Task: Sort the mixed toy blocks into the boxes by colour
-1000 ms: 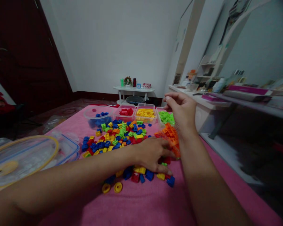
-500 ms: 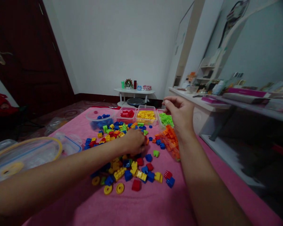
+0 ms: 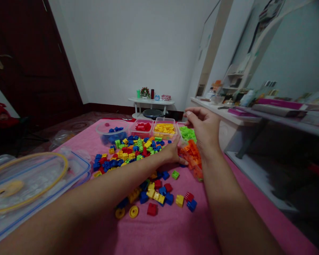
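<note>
left hand (image 3: 171, 153) beside orange bricks (image 3: 192, 157)

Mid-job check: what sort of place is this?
Most likely a room in a home, perhaps a bedroom: there's a dark door, a low white table bearing a small plant, and a cluttered white counter with bottles.

No writing, brand, number or sign can be read, as far as the blur allows.

You're showing bare left hand (image 3: 171, 153) and right hand (image 3: 205, 128); left forearm (image 3: 95, 197) at 8 o'clock, right forearm (image 3: 228, 198) at 4, both tapering toward wrists.
</note>
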A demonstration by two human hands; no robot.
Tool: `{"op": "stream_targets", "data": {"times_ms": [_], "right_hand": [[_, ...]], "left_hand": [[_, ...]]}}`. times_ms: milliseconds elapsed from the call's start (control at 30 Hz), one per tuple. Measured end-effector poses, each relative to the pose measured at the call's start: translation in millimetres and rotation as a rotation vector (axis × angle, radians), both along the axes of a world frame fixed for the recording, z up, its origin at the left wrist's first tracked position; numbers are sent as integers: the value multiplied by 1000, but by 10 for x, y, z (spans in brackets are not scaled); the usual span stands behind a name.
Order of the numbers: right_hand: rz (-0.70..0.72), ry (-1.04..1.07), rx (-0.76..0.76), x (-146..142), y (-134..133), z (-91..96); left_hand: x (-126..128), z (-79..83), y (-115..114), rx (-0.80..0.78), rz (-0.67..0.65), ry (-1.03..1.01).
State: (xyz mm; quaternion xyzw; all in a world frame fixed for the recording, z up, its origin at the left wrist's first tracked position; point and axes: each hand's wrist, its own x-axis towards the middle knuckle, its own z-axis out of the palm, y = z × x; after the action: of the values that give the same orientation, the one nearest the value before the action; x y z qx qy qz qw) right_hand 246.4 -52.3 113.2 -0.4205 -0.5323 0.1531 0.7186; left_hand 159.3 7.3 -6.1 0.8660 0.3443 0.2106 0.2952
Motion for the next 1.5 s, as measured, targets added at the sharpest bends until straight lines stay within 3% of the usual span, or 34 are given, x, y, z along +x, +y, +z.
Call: {"op": "stream_targets", "data": {"times_ms": [233, 433, 600, 733, 933, 1033, 1167, 1333, 1433, 1500], "right_hand": [[9, -24, -8, -11, 2, -13], [7, -14, 2, 1, 7, -18], [8, -16, 8, 0, -7, -7], [1, -29, 10, -27, -12, -1], [-16, -92, -7, -74, -6, -28], [-21, -118, -13, -72, -1, -40], [-23, -111, -16, -65, 3, -43], [-36, -122, -5, -46, 4, -26], [-43, -112, 17, -39, -12, -2], [-37, -105, 18, -41, -25, 9]], "left_hand": [[-5, 3, 27, -20, 29, -9], [-106, 111, -38, 35, 159, 249], [-356, 298, -251, 289, 181, 418], [-433, 385, -463, 470, 165, 415], [-170, 266, -525, 285, 214, 331], [-64, 164, -472, 286, 264, 335], [-75, 153, -432, 384, 188, 379], [-250, 482, -511, 533, 98, 712], [-349, 644, -762, 644, 59, 685], [-394, 622, -1032, 660, -64, 527]]}}
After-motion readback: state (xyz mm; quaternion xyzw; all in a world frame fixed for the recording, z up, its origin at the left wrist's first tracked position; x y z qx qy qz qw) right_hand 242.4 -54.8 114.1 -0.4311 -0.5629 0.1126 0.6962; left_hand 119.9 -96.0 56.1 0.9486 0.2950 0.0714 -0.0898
